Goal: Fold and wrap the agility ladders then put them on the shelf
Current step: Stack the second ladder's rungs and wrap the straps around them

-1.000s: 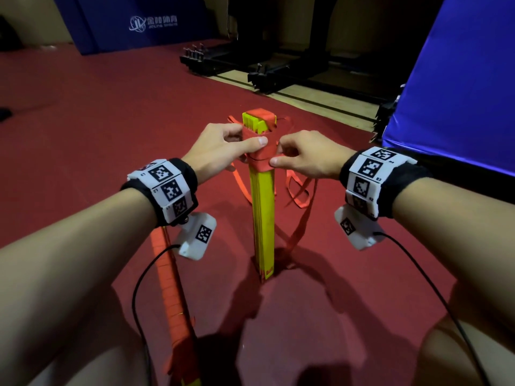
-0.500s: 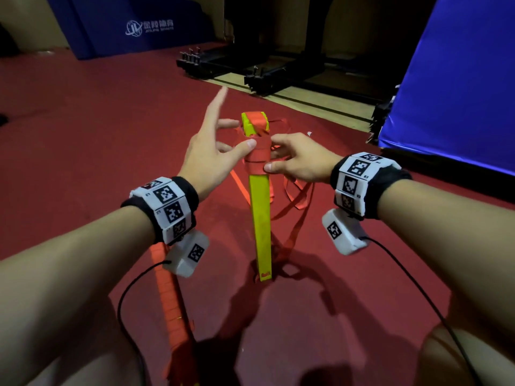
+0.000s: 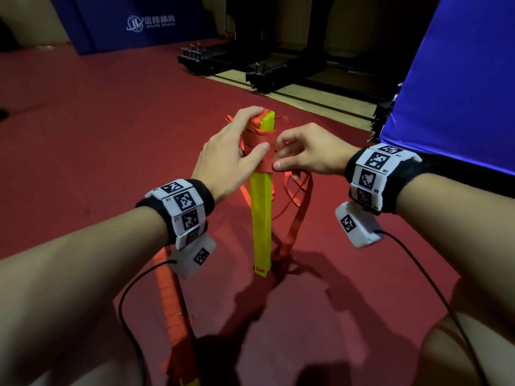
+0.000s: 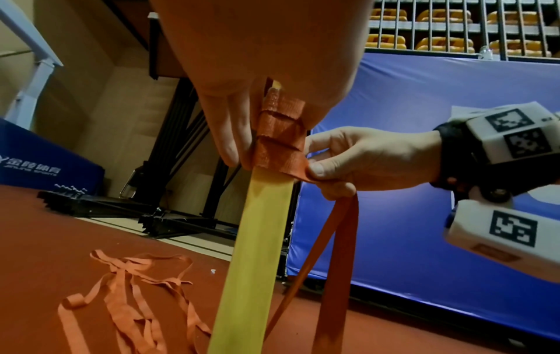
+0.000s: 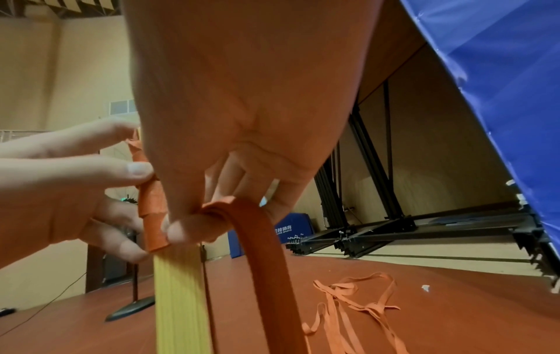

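A stack of yellow ladder rungs stands upright on the red floor, its top end wound with orange strap. My left hand grips the wrapped top, thumb across the windings. My right hand pinches the strap at the lowest winding, thumb on it. From that hand the strap hangs down in a loop to the floor. Loose orange strap lies in a tangle behind the stack. Part of the top is hidden by my palms.
A second ladder bundle wrapped in orange lies on the floor by my left forearm. A blue padded mat stands to the right, black metal frames behind, another blue mat at far left. A wire rack holds yellow items.
My left hand, spread open half a second ago, has closed over the wrapped top of the stack. The right hand has brought the strap lower round the rungs.
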Demonstrator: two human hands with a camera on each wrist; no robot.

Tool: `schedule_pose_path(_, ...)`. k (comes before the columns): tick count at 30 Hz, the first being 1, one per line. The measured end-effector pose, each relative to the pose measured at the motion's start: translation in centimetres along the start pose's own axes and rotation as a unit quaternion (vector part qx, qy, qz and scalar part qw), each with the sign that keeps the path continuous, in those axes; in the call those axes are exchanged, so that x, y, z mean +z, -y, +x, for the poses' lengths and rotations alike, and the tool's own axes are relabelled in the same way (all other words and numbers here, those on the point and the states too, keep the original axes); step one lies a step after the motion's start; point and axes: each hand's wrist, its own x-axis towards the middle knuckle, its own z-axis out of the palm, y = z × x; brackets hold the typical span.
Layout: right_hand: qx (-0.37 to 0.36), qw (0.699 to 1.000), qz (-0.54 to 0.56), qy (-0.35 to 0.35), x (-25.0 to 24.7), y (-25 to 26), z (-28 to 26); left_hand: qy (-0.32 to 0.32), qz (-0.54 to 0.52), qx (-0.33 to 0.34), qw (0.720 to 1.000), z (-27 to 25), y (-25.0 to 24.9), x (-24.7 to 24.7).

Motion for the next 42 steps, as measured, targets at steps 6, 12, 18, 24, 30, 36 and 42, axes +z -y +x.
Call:
schedule_pose_path(6, -0.036, 0.995, -0.091, -0.003, 0.2, -0.3, -0.2, 0.042, -0.114, -0.005, 0.993, 0.2, -0.1, 0.4)
schedule_pose_path(12, -0.027, 0.993, -0.112, -0.033, 0.8, 0.5, -0.2, 0.064, -0.091, -0.022, 0.994, 0.8, 0.2, -0.1)
schedule_pose_path(18, 0.003, 0.979, -0.159, -0.125, 1.6, 0.7, -0.3, 0.048, -0.053, -0.02, 0.997, 0.4, -0.3, 0.0)
schedule_pose_path(24, 0.001, 0.986, -0.126, -0.105, 2.2, 1.6, 0.0, 0.084, -0.109, -0.001, 0.991, 1.5, 1.5, -0.9)
schedule_pose_path(30, 0.0, 0.992, -0.127, -0.01, 1.2, 1.5, 0.0, 0.125, -0.19, 0.013, 0.974, 1.9, 2.2, -1.9)
schedule_pose_path(36, -0.002, 0.994, -0.097, 0.049, 1.1, 0.3, 0.2, 0.147, -0.215, 0.01, 0.965, 1.8, 1.0, -1.8)
schedule_pose_path(42, 0.028, 0.998, -0.044, 0.046, 0.9, 0.0, 0.3, 0.127, -0.194, -0.005, 0.973, 1.9, 0.9, -1.7)
